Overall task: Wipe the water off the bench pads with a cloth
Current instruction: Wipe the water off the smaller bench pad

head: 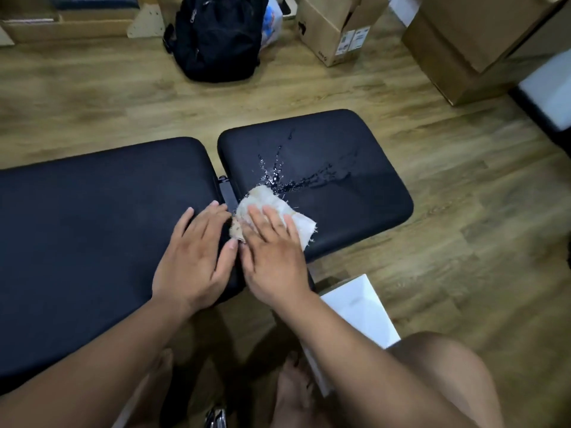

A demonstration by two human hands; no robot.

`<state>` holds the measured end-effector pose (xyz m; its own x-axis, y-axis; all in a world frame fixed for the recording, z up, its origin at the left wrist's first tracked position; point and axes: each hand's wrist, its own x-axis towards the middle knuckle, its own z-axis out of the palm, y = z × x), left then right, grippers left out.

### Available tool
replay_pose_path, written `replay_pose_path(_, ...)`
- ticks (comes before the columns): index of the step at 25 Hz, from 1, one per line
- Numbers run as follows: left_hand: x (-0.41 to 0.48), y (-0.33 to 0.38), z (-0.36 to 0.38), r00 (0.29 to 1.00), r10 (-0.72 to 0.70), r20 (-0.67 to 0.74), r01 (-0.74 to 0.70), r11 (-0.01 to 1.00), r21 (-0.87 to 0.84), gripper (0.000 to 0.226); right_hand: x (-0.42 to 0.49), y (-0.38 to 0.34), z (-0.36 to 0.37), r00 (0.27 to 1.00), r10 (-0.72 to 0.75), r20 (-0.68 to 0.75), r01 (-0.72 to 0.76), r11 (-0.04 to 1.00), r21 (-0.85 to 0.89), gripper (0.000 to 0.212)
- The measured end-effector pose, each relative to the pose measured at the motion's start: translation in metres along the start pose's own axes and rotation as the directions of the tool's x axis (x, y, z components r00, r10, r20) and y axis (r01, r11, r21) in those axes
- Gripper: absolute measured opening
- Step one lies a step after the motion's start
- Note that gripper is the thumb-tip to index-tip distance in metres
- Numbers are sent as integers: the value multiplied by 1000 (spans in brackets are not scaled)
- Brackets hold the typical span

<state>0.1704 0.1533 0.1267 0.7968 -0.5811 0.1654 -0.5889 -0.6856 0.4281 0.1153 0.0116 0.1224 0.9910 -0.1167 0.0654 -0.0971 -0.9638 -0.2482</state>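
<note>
Labels on the cardboard box at 1 o'clock are too small to read. The floor is wood-grain plank; a black fabric backpack stands at 12 o'clock and a white box lies at 5 o'clock. The counter carries two black, smooth, round-cornered pads. Water is splashed on the short pad. The frayed off-white cloth lies on this pad at 7 o'clock of the splash, touching it. The right hand presses the cloth, fingers straight and spread. The left hand rests flat on the long pad, fingers straight.
</note>
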Motion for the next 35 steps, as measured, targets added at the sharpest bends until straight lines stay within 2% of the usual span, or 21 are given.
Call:
replay_pose_path(1, 0, 0, -2, 999, -48, -25, 47, 998, -44, 54, 2, 18, -5, 999, -38, -5, 38, 999, -8, 50)
replay_pose_path(2, 1, -1, -3, 994, -97, -41, 96, 995, -30, 54, 5, 46, -11, 1000, -6, -19, 6, 999, -33, 50)
replay_pose_path(5, 4, 3, 0, 989, -145, -6, 143, 964, 225, 60, 27, 154, -42, 956, 292, -32, -293, 944, -149, 53)
replay_pose_path(8, 7, 4, 5, 990, -137, 45, 117, 945, 307, 65, 60, 219, -72, 774, 633, 7, -629, 771, -100, 57)
replay_pose_path(9, 8, 4, 5, 989, -141, 53, 118, 943, 312, 64, 69, 211, -69, 705, 709, 3, -707, 703, -78, 56)
replay_pose_path(10, 9, 4, 5, 988, -146, 60, 120, 942, 314, 64, 75, 188, -63, 695, 719, -7, -716, 690, -103, 57)
replay_pose_path(11, 10, 5, 5, 987, -149, 66, 121, 942, 314, 63, 75, 153, -52, 747, 664, -13, -660, 740, -130, 58)
replay_pose_path(12, 10, 4, 4, 986, -148, 72, 119, 941, 317, 63, 72, 112, -36, 840, 542, -1, -537, 832, -138, 57)
replay_pose_path(14, 7, 4, 4, 989, -135, 69, 109, 949, 294, 62, 62, 23, -14, 972, 217, 89, -204, 969, -137, 51)
replay_pose_path(15, 6, 4, 4, 991, -128, 49, 110, 958, 266, 63, 57, -7, -5, 985, 90, 147, -73, 990, -121, 50)
replay_pose_path(17, 3, 3, 2, 989, -142, 26, 133, 964, 230, 63, 59, -14, -7, 979, -43, 198, 57, 996, -64, 49)
replay_pose_path(19, 4, 5, 2, 987, -157, 21, 148, 963, 225, 63, 62, 43, -18, 990, -1, 141, 12, 997, -82, 42)
replay_pose_path(21, 4, 6, 2, 987, -159, 22, 150, 962, 230, 63, 69, 119, -41, 973, 220, 66, -209, 967, -143, 38)
replay_pose_path(24, 5, 4, 4, 989, -146, 33, 134, 961, 242, 62, 95, 213, -72, 877, 480, -9, -477, 868, -136, 55)
replay_pose_path(26, 5, 3, 3, 989, -144, 30, 132, 959, 252, 61, 119, 209, -67, 808, 587, -42, -589, 803, -91, 62)
replay_pose_path(27, 6, 3, 3, 989, -141, 36, 127, 958, 259, 60, 127, 183, -58, 810, 582, -69, -586, 803, -108, 58)
replay_pose_path(28, 7, 3, 3, 989, -138, 44, 122, 958, 261, 60, 131, 149, -45, 853, 515, -85, -522, 843, -127, 52)
replay_pose_path(30, 6, 2, 5, 990, -135, 50, 117, 957, 264, 59, 132, 65, -19, 959, 284, -17, -283, 947, -151, 42)
replay_pose_path(32, 3, 2, 5, 990, -142, 27, 132, 963, 233, 58, 121, -4, 4, 988, 26, 155, 2, 985, -173, 45)
replay_pose_path(34, 3, 3, 3, 988, -151, 11, 146, 966, 215, 56, 126, 1, -1, 977, -86, 195, 108, 988, -108, 47)
replay_pose_path(35, 4, 3, 3, 987, -159, 13, 152, 966, 208, 55, 129, 23, -17, 987, -40, 157, 54, 995, -85, 46)
